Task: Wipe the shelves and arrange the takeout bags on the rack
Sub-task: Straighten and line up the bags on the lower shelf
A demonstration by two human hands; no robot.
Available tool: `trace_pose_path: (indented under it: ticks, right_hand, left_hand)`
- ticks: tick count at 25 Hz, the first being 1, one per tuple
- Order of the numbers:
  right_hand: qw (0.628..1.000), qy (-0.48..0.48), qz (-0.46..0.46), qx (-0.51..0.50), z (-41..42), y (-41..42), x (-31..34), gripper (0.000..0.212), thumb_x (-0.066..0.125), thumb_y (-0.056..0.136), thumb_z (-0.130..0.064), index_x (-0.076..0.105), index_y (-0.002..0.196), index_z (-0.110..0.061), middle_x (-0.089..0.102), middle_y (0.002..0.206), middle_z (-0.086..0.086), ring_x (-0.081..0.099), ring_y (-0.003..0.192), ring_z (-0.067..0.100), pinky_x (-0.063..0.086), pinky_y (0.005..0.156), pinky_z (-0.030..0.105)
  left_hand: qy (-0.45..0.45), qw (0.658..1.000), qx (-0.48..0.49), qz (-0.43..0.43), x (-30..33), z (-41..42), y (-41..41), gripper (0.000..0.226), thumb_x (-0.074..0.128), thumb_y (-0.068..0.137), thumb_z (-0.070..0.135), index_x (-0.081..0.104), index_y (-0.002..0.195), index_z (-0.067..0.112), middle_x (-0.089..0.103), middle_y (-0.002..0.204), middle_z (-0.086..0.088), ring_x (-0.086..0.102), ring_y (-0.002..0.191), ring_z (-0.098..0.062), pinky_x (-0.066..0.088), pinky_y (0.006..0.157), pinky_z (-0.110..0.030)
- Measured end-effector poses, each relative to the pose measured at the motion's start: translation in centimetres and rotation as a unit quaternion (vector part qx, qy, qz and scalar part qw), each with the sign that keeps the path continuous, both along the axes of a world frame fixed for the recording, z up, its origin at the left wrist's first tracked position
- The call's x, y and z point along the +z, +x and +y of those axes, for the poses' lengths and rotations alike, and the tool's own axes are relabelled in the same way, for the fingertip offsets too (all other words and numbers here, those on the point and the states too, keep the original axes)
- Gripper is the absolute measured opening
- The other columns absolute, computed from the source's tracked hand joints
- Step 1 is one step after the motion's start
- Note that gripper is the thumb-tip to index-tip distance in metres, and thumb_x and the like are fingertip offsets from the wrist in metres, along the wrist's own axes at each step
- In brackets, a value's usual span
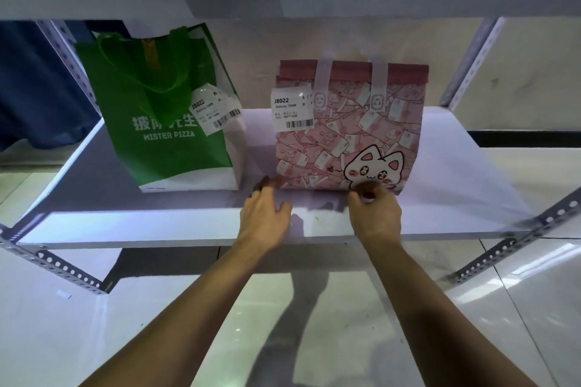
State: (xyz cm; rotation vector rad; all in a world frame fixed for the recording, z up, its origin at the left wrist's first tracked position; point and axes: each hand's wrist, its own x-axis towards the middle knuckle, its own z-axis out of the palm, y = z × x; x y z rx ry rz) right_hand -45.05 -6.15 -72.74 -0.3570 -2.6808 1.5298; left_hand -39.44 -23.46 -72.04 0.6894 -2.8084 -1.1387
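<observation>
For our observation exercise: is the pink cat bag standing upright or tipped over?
Upright. The pink cat bag rests on its base on the shelf, folded top and handles uppermost.

Glossy floor tiles (matt shelf)

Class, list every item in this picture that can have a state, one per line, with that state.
Green Mister Pizza tote bag: upright on the shelf, paper label stuck on.
Pink cat-print paper bag: upright, top folded shut, label stuck on.
White shelf board: carries both bags, which stand apart.
Left hand: open, fingers at the pink bag's lower left corner.
Right hand: fingers curled at the pink bag's bottom edge.
</observation>
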Motion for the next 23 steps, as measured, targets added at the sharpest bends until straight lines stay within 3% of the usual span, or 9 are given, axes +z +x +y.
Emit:
trace_pose_path:
  ticks: [3, 6, 11, 13, 16, 23]
  right_hand:
    - [1.000, 0.010, 0.002, 0.004, 0.2, -0.4, 0.2, 0.010, 0.065, 0.088, -0.024, 0.063, 0.098, -0.028, 0.061, 0.086, -0.006, 0.057, 0.083, 0.019, 0.044, 0.082, 0.028]
    - [1.000, -0.011, -0.024, 0.009, -0.4, -0.5, 1.1, 0.013, 0.062, 0.091, -0.027, 0.066, 0.103, -0.025, 0.069, 0.104, 0.003, 0.063, 0.093, 0.023, 0.053, 0.090, 0.035]
    - [0.996, 0.040, 0.025, 0.071, -0.6, 3.5, 3.8, 0.025, 0.064, 0.090, -0.024, 0.066, 0.114, -0.017, 0.063, 0.119, 0.006, 0.062, 0.104, 0.026, 0.052, 0.094, 0.040]
    - [0.996, 0.030, 0.017, 0.084, -0.3, 5.9, 6.1, 0.028, 0.064, 0.090, -0.022, 0.066, 0.118, -0.019, 0.063, 0.123, 0.003, 0.062, 0.107, 0.022, 0.052, 0.094, 0.041]
    - [0.995, 0.034, -0.003, 0.090, -0.2, 9.9, 11.2, 0.028, 0.061, 0.092, -0.026, 0.065, 0.120, -0.024, 0.063, 0.123, -0.001, 0.060, 0.106, 0.014, 0.049, 0.090, 0.030]
    - [0.997, 0.022, -0.019, 0.077, -1.8, 19.1, 26.4, 0.033, 0.061, 0.095, -0.030, 0.061, 0.128, -0.028, 0.060, 0.134, -0.005, 0.056, 0.109, 0.007, 0.047, 0.090, 0.027]
  left_hand:
    - [0.008, 0.999, -0.041, 0.003, -0.2, 0.8, 0.2, 0.051, 0.053, 0.096, 0.020, 0.042, 0.145, 0.013, 0.053, 0.140, -0.016, 0.049, 0.122, -0.038, 0.042, 0.104, -0.048]
    - [0.006, 0.999, -0.038, -0.004, 0.3, 1.1, 0.8, 0.054, 0.053, 0.096, 0.021, 0.039, 0.147, 0.016, 0.047, 0.147, -0.010, 0.046, 0.129, -0.034, 0.039, 0.108, -0.048]
    - [-0.013, 0.997, -0.072, 0.033, 4.6, 1.7, 4.6, 0.042, 0.053, 0.098, 0.021, 0.050, 0.139, 0.016, 0.051, 0.143, -0.005, 0.047, 0.129, -0.028, 0.038, 0.108, -0.042]
    - [-0.002, 0.996, -0.081, 0.034, 7.4, 2.2, 6.9, 0.038, 0.053, 0.097, 0.017, 0.053, 0.135, 0.018, 0.053, 0.139, -0.002, 0.047, 0.128, -0.024, 0.039, 0.106, -0.036]
    - [0.012, 0.995, -0.100, 0.028, 13.1, 2.5, 10.7, 0.036, 0.053, 0.096, 0.012, 0.056, 0.131, 0.020, 0.055, 0.137, 0.003, 0.050, 0.126, -0.020, 0.041, 0.102, -0.030]
    - [0.041, 0.993, -0.113, 0.009, 29.4, 1.3, 18.9, 0.031, 0.052, 0.097, 0.017, 0.057, 0.127, 0.025, 0.055, 0.135, 0.007, 0.051, 0.122, -0.017, 0.045, 0.099, -0.033]
